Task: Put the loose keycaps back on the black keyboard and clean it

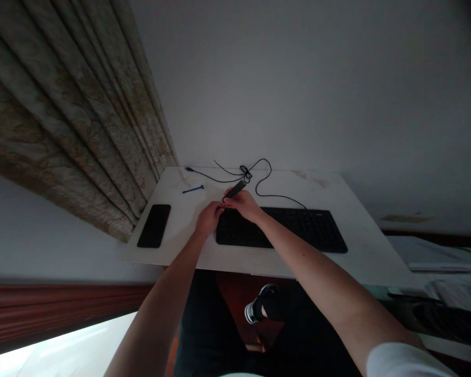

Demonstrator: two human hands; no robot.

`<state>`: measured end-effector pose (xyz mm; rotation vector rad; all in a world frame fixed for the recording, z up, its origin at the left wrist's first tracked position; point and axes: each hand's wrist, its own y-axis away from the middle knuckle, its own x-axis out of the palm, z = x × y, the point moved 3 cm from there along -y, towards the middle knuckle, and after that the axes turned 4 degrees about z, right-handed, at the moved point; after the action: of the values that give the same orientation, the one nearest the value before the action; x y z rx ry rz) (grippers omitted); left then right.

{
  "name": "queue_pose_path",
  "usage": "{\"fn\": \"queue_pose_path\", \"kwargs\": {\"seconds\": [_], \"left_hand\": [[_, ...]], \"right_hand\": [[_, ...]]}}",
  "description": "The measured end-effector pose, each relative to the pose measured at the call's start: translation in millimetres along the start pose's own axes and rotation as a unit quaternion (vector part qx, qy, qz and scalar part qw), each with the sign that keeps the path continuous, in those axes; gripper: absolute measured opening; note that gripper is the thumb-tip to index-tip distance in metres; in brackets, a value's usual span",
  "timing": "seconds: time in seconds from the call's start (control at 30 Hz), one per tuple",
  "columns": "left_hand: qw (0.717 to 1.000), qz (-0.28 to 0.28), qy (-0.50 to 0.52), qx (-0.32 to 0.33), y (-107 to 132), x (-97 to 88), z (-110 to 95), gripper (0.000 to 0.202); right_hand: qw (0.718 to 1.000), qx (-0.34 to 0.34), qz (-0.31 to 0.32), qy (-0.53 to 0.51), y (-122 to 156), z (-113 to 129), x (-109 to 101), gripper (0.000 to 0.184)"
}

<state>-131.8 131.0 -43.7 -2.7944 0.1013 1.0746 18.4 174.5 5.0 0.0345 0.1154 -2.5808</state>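
Observation:
My right hand (241,204) is closed around a short, dark, stick-like object (235,189), held at a slant above the upper left corner of a black keyboard (309,226). Just left of it, my left hand (209,219) has its fingers pinched together at the lower end of that object. Whatever lies between the left fingertips is too small to make out. The two hands almost touch, and they and the right forearm cover part of the keyboard. From the keyboard's back edge a black cable (275,195) runs to a tied bundle near the wall.
A small blue tool (193,189) and a black phone (154,226) lie on the left of the white table (235,260). The cable's plug (189,169) rests at the back left. A patterned curtain (102,104) hangs along the left side, and a wall stands behind the table.

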Motion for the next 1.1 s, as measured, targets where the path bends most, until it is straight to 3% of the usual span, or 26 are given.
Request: {"fn": "queue_pose_path", "kwargs": {"seconds": [0.2, 0.37, 0.5, 0.8, 0.93, 1.1], "left_hand": [[0.999, -0.005, 0.051, 0.018, -1.5, -2.1, 1.7, 0.016], [0.995, -0.024, 0.099, 0.005, 2.0, -4.1, 1.4, 0.018], [0.992, -0.033, 0.123, -0.014, 3.2, -3.5, 1.6, 0.034], [0.979, -0.085, 0.185, -0.022, 7.5, -8.0, -0.9, 0.072], [0.976, -0.116, 0.18, -0.027, 8.5, -12.5, 3.7, 0.058], [0.988, -0.09, 0.127, -0.024, 4.7, -9.9, 4.7, 0.029]], "right_hand": [[0.989, -0.039, 0.032, 0.137, -26.0, 25.1, -6.8, 0.025], [0.993, 0.01, 0.017, 0.115, -9.0, 13.0, -18.5, 0.031], [0.998, 0.024, 0.006, 0.056, 4.9, -2.7, -14.2, 0.033], [0.995, -0.029, 0.02, 0.094, 1.3, -2.9, -3.4, 0.028], [0.993, -0.023, 0.017, 0.117, 1.6, -3.0, -3.1, 0.026], [0.987, 0.034, 0.001, 0.156, 1.1, 3.1, -6.3, 0.022]]}}
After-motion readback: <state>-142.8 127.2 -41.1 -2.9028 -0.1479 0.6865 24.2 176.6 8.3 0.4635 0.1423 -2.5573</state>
